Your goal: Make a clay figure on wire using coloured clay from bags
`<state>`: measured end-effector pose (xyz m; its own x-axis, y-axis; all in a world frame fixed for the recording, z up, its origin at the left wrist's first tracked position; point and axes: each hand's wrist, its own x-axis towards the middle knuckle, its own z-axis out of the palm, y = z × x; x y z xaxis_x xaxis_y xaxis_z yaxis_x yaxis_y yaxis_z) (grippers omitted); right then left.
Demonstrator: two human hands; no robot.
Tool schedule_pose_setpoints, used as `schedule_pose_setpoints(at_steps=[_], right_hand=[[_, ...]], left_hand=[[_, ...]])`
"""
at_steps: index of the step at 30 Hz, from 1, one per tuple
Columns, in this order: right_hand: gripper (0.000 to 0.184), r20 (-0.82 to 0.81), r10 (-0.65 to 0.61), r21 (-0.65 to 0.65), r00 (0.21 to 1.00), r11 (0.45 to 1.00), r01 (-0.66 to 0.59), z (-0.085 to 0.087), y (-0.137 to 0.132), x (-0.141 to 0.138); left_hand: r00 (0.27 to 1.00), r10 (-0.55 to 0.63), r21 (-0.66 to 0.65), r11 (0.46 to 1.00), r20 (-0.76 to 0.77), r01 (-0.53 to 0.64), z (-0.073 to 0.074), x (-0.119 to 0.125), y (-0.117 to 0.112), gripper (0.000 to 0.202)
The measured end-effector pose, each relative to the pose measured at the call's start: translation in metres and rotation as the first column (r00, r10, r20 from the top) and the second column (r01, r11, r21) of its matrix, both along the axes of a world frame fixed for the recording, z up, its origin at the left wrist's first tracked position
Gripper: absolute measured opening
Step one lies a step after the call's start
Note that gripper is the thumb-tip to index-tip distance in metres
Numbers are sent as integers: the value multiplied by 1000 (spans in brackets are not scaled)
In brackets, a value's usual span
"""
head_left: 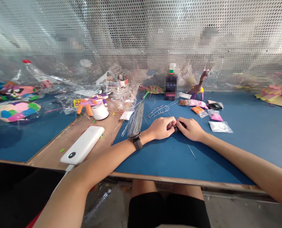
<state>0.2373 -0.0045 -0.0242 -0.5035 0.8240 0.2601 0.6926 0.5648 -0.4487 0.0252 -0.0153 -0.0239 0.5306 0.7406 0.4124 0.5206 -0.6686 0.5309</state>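
Note:
My left hand (pixel 161 128) and my right hand (pixel 191 129) meet over the blue table, fingers closed in a pinch. Between their fingertips shows a small black lump (pixel 176 129), largely covered by the fingers, so its exact kind is unclear. A thin metal wire (pixel 190 149) slants across the table just below my right hand; whether it joins the lump is hidden. Beyond my left hand lies a bent wire frame (pixel 159 111), shaped like a long cage. A bundle of straight wires (pixel 136 118) rests beside my left wrist.
Small packets of orange (pixel 199 111), pink (pixel 215 115) and white (pixel 220 127) material lie to the right. A dark bottle (pixel 171 85) and a long-necked clay figure (pixel 199 87) stand behind. Leftward are a white power bank (pixel 83 145), an orange-purple animal figure (pixel 93 102) and plastic wrapping.

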Motion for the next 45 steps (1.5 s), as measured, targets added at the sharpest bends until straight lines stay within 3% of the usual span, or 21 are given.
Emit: schedule_pose_setpoints(at_steps=[45], right_hand=[[32, -10, 13, -3, 1000, 1000, -13, -1, 1, -1]], left_hand=[[1000, -10, -7, 1000, 19, 10, -1, 0, 1, 9]])
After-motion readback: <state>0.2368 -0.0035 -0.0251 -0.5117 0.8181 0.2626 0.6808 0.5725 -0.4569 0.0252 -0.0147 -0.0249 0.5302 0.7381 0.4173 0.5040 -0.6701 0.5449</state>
